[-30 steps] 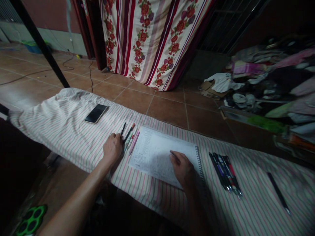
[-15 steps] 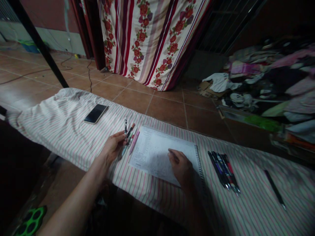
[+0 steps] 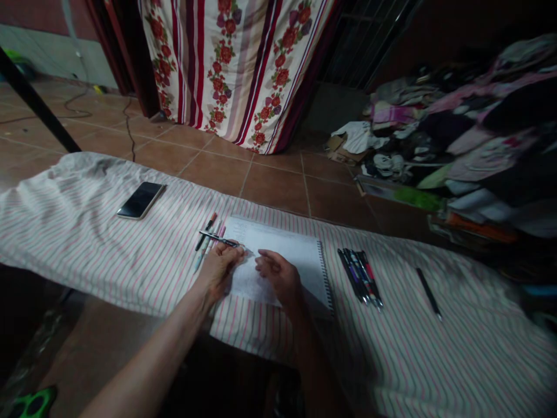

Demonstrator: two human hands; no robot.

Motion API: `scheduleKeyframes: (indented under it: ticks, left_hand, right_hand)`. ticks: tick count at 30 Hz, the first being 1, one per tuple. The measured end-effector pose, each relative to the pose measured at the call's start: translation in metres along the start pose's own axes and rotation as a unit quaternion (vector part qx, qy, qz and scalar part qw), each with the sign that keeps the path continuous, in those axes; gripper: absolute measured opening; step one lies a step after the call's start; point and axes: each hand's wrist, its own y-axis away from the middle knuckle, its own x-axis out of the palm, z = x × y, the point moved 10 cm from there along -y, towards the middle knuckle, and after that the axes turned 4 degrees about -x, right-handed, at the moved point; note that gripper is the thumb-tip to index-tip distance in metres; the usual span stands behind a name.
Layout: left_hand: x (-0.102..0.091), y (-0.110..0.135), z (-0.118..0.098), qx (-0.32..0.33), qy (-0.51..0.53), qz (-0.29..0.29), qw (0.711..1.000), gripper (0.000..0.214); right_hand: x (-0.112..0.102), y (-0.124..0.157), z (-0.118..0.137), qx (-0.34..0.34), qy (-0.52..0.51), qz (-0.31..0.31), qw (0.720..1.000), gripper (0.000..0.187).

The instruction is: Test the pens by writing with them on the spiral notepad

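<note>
Long table here, draped in a striped cloth [image 3: 87, 232], pink and grey lines. Smartphone [image 3: 141, 200] lying flat at the left. Loose pens [image 3: 210, 223] just beside the open spiral notebook [image 3: 287, 247]. Right of it, a bundle of pens [image 3: 360, 276], and farther right, one black pen [image 3: 428, 293] alone.

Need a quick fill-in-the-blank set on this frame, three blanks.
The left hand pinches a ___ by its middle.
The right hand rests on the open ___.
The phone lies on the ___ cloth.
Missing words: pen, notebook, striped.
</note>
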Motion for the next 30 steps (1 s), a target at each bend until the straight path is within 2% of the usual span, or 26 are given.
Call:
scheduleKeyframes:
  ticks: [2, 5, 11, 17, 24, 27, 30]
  left_hand:
    - [0.006, 0.002, 0.004, 0.025, -0.027, 0.0, 0.999, 0.023]
    - [0.016, 0.004, 0.013, 0.036, -0.036, 0.01, 0.999, 0.03]
    - [0.032, 0.006, 0.036, 0.001, -0.008, 0.039, 0.999, 0.032]
    - [0.036, 0.005, 0.051, -0.043, -0.005, 0.028, 0.999, 0.026]
    - [0.035, 0.009, 0.045, -0.048, -0.001, -0.007, 0.999, 0.008]
    - [0.037, 0.01, 0.039, -0.037, -0.024, 0.014, 0.999, 0.008]
    - [0.042, 0.011, 0.036, -0.048, -0.063, 0.058, 0.995, 0.011]
  right_hand:
    - [0.0, 0.001, -0.002, 0.014, -0.026, 0.006, 1.0, 0.037]
    - [-0.009, 0.001, -0.006, 0.028, -0.05, -0.024, 0.998, 0.033]
    - [-0.025, 0.004, -0.011, 0.048, -0.086, -0.076, 0.992, 0.022]
    - [-0.035, 0.01, -0.012, 0.083, -0.119, -0.09, 0.985, 0.022]
    - [-0.048, 0.014, -0.022, 0.122, -0.207, -0.135, 0.961, 0.027]
    - [-0.052, 0.015, -0.025, 0.138, -0.246, -0.146, 0.948, 0.026]
    - [-0.055, 0.015, -0.027, 0.141, -0.263, -0.146, 0.943, 0.024]
